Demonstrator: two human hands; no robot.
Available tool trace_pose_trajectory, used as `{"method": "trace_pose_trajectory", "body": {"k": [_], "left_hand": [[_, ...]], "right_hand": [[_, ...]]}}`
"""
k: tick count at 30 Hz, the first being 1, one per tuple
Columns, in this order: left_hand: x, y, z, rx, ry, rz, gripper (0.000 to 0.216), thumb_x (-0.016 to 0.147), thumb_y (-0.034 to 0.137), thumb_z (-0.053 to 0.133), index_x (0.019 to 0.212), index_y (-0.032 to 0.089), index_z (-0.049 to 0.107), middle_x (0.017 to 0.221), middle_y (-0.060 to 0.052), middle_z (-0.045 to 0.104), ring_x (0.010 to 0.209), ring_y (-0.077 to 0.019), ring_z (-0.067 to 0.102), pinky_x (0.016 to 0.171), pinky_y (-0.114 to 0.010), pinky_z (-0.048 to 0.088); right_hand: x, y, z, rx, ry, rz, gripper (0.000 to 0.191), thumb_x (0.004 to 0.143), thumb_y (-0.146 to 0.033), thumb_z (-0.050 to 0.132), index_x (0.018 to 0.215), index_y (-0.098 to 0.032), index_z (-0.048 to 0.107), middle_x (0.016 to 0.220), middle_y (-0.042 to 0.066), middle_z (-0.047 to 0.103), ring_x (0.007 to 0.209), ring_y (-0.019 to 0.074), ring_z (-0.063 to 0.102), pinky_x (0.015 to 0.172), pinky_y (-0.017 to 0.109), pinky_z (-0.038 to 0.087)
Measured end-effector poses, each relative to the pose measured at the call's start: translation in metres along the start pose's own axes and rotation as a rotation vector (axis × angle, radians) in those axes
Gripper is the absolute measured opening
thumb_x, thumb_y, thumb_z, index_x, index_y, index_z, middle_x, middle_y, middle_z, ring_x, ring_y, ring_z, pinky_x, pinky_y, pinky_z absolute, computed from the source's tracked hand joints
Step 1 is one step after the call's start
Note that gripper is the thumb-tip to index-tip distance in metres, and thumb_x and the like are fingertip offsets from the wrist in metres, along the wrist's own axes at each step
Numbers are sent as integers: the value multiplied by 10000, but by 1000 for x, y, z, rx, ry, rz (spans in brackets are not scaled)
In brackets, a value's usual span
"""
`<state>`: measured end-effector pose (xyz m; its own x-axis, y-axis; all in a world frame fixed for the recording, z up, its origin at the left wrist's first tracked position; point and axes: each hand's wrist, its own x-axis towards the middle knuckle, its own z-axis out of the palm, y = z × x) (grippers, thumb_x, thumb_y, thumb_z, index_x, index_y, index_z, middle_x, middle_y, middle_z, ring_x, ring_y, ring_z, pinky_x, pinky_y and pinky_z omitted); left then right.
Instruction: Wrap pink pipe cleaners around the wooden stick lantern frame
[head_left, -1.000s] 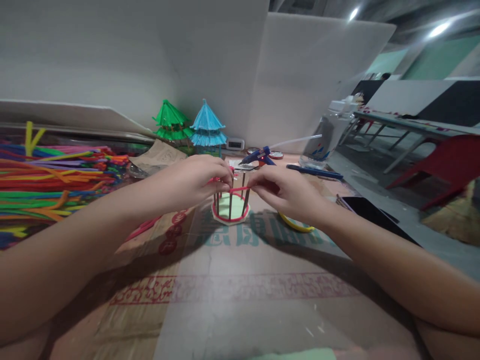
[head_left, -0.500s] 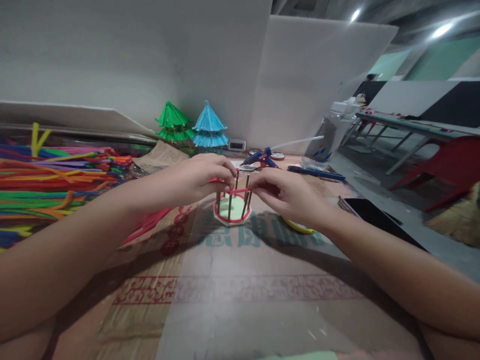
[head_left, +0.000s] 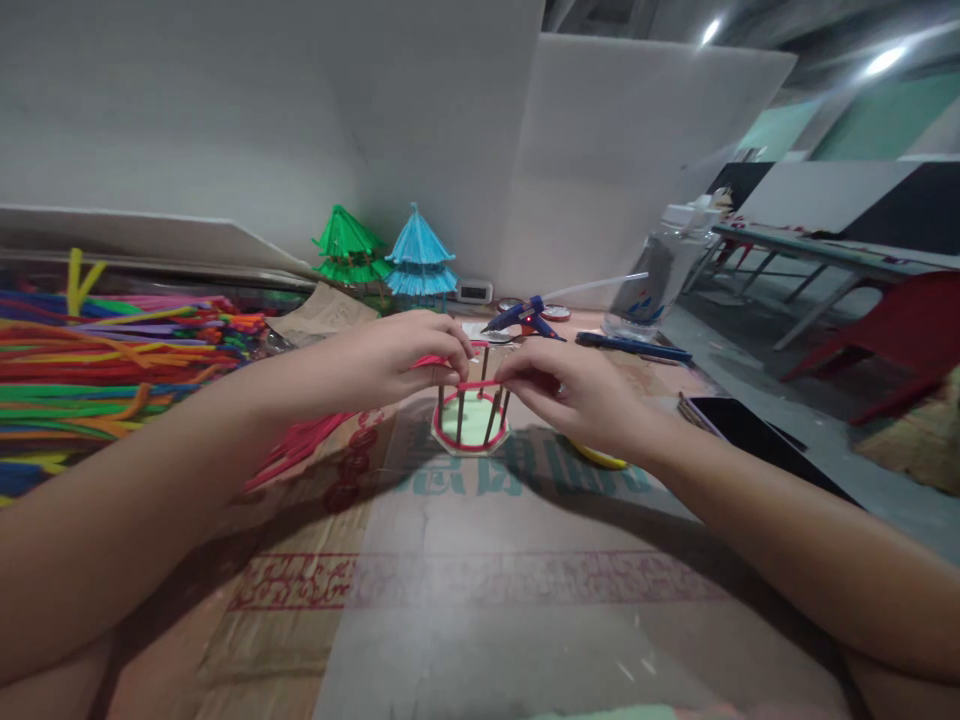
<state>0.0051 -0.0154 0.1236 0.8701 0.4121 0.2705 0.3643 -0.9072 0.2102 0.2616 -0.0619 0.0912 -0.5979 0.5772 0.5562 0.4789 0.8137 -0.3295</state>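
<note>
A small model stands on the cardboard sheet: a pale green octagonal base (head_left: 471, 428) edged in red, with several brown sticks standing up from it. A red pipe cleaner (head_left: 477, 385) runs across the sticks near their tops. My left hand (head_left: 397, 358) is closed, pinching the pipe cleaner at the left side of the sticks. My right hand (head_left: 577, 388) is closed too, pinching the same pipe cleaner at the right side.
A heap of coloured pipe cleaners (head_left: 112, 370) lies at the left. A green pagoda model (head_left: 347, 248) and a blue one (head_left: 418, 255) stand at the back. A blue glue gun (head_left: 521, 314), a plastic bottle (head_left: 656, 275), a phone (head_left: 739, 420) and yellow tape (head_left: 596, 458) lie right.
The model and both hands have shifted slightly to the right in view. My fingers have worked the red pipe cleaner along the sticks; both hands keep their pinch.
</note>
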Motion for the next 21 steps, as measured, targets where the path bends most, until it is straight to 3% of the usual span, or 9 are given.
{"method": "trace_pose_trajectory", "body": {"k": [21], "left_hand": [[-1, 11, -1, 25, -13, -55, 339, 1045, 380, 467, 1081, 193, 747, 1187, -93, 732, 1145, -223, 655, 989, -343, 496]], "right_hand": [[0, -7, -3, -133, -22, -39, 170, 948, -108, 540, 977, -175, 693, 833, 29, 711, 681, 126, 565, 645, 247, 393]]}}
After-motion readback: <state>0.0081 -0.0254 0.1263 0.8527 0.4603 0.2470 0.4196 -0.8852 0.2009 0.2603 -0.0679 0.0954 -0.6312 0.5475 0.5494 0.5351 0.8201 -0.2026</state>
